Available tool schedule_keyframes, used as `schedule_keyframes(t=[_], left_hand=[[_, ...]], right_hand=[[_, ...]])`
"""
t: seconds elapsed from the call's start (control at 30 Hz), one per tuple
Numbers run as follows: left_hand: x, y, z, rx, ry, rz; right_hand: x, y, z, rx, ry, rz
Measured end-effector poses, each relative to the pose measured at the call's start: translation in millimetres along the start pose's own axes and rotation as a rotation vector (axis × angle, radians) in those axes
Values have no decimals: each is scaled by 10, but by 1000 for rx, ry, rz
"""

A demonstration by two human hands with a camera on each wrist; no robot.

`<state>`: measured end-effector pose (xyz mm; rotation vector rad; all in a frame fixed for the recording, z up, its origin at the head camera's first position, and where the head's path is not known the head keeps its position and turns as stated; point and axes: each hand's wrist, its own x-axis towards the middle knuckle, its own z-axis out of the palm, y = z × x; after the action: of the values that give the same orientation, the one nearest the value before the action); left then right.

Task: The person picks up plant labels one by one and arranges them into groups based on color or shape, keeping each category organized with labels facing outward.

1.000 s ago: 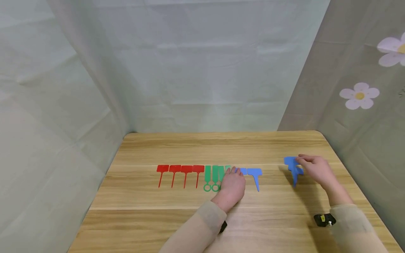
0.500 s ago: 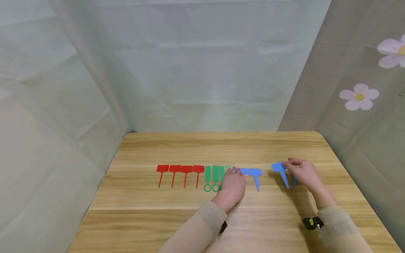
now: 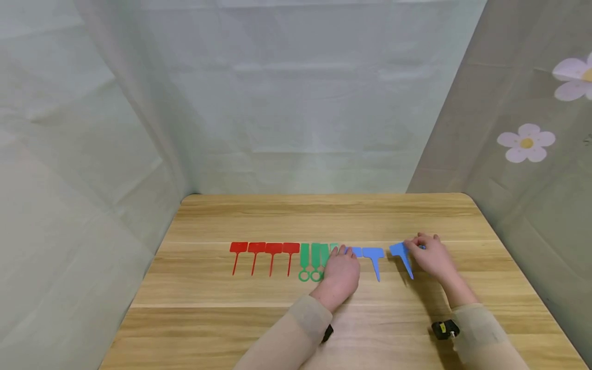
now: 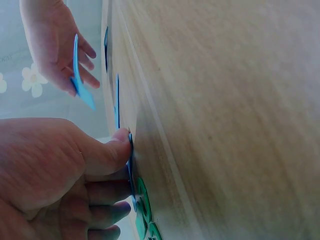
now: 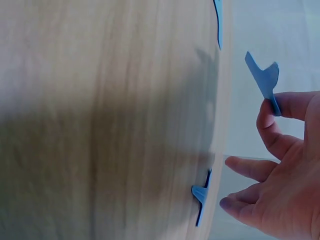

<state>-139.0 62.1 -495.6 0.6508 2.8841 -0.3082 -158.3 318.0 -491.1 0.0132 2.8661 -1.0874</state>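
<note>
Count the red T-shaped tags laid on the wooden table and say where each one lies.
4. The red tags lie side by side at the left end of the row: first, second, third, fourth, next to the green tags. None seems hidden.

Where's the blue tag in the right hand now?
In the head view, the right hand pinches the blue tag above the table, right of the last blue tag in the row.
</note>
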Motion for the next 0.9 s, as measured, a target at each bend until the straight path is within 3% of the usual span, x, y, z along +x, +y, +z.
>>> schedule_keyframes(t=[0.43,0.9], left_hand=[[-12,2,-6,-5,16,-3],[-4,12,-3,-2,13,-3]], right_hand=[[30,-58,96,-78,1,-36],[77,-94,139,-152,2,-7]])
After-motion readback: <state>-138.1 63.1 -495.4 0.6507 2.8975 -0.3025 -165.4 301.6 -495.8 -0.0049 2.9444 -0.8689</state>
